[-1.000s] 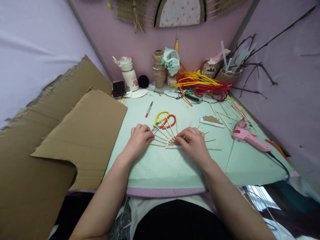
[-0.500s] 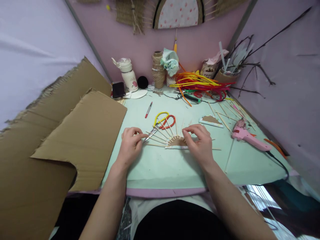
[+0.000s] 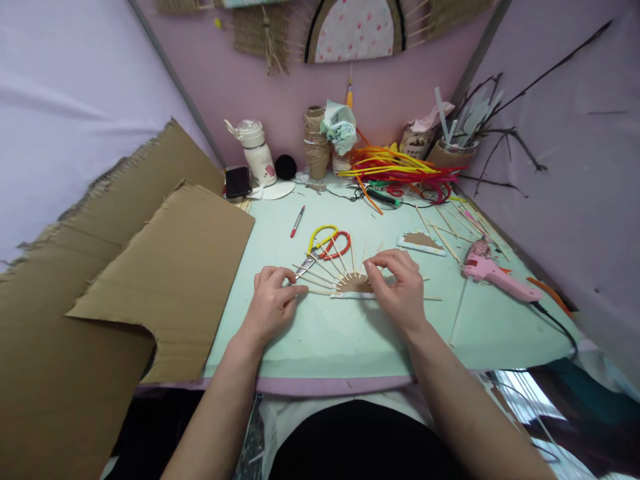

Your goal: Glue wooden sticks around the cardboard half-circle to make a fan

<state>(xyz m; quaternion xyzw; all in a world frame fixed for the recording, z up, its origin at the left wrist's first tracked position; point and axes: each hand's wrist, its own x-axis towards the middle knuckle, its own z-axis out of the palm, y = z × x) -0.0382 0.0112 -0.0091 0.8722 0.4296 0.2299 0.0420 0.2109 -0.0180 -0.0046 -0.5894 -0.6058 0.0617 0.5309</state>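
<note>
A small brown cardboard half-disc with thin wooden sticks fanned out from it lies on the pale green table. My left hand rests at the fan's left side, thumb and fingers pinching the end of the lowest left stick. My right hand hovers over the fan's right side, fingertips touching the sticks near the half-disc. Just behind the fan lie scissors with yellow and red handles.
Large cardboard sheets overlap the table's left edge. A pink glue gun with its cord lies at the right. A red pen, another half-disc piece, loose sticks, coloured tubes, twine rolls and a bottle crowd the back.
My right hand has lifted off the fan, uncovering the half-disc. My left hand has slid down and left along the lowest stick. The view has shifted slightly.
</note>
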